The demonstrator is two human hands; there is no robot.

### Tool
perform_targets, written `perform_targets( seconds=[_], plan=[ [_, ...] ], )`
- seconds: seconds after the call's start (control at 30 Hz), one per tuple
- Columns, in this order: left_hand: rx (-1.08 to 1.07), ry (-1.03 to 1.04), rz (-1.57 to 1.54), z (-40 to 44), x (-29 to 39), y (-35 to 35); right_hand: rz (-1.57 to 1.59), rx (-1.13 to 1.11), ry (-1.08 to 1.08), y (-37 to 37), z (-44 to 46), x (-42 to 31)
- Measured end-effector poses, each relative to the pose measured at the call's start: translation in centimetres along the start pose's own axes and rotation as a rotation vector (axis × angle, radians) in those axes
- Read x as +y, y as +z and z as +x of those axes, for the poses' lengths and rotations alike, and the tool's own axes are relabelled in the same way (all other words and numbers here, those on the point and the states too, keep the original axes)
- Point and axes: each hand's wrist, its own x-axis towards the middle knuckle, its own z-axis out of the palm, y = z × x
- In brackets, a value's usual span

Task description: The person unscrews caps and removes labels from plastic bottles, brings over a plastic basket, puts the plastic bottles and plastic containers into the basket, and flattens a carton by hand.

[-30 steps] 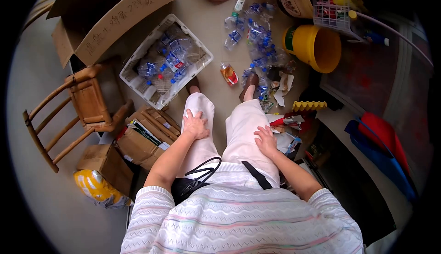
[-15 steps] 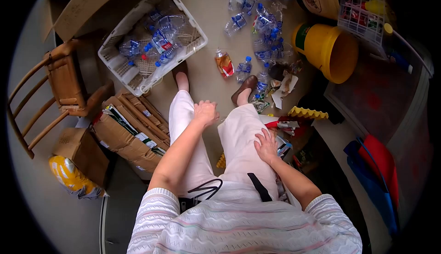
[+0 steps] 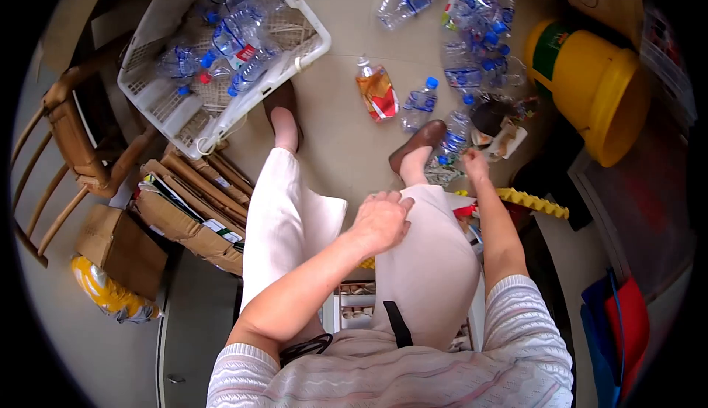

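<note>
My left hand point(image 3: 381, 220) hangs over my right thigh, its fingers loosely bent and a little apart, holding nothing. My right hand point(image 3: 476, 164) is stretched down past my knee to the floor litter, with its fingers drawn together. Whether something small is between them I cannot make out. Beside it lie a clear plastic bottle point(image 3: 455, 133) with a blue label, a crumpled green-and-white wrapper point(image 3: 442, 174) and torn white paper point(image 3: 512, 142). Farther off are another blue-capped bottle point(image 3: 420, 105) and a bottle with an orange-red label point(image 3: 377, 92).
A white plastic crate point(image 3: 321, 37) with several bottles stands at upper left. More bottles point(image 3: 472, 35) lie heaped near a tipped yellow bucket point(image 3: 586, 94). Flattened cardboard point(image 3: 188, 220) and a wooden chair point(image 3: 74, 139) are on the left; a yellow egg tray point(image 3: 535, 203) is on the right.
My right hand has left my thigh and reached forward to the floor litter. My left hand has shifted right, over my right thigh. The view has tilted and moved closer to the floor.
</note>
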Motion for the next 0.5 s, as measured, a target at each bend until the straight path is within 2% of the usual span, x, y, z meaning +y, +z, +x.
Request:
perform_targets(
  seconds=[0.03, 0.07, 0.1, 0.13, 0.17, 0.27, 0.37, 0.5],
  plan=[
    [0.009, 0.011, 0.020, 0.0, 0.1, 0.0, 0.209, -0.018, -0.031, 1.9, 3.4, 0.7],
    [-0.024, 0.022, 0.032, 0.0, 0.2, 0.1, -0.012, 0.166, -0.259, 2.8, 5.8, -0.7],
    [-0.060, 0.035, 0.041, -0.1, 0.3, 0.2, 0.014, 0.064, -0.183, 1.2, 5.4, -5.4],
    [-0.097, 0.051, 0.048, -0.1, 0.5, 0.2, 0.187, 0.115, -0.317, 2.4, 6.7, -7.3],
    [-0.115, 0.056, 0.049, -0.2, 0.9, -0.1, 0.333, 0.034, -0.327, 3.0, 7.3, -9.7],
    [-0.141, 0.083, 0.063, 0.1, 1.4, -0.6, 0.203, 0.178, -0.109, 4.2, 7.2, -15.0],
    [-0.143, 0.090, 0.069, 0.1, 1.1, -1.1, 0.269, 0.003, -0.002, 4.5, 7.8, -17.8],
    [-0.154, 0.105, 0.036, -0.6, 0.8, -1.7, 0.201, 0.018, -0.051, 3.5, 7.7, -18.8]
  ],
)
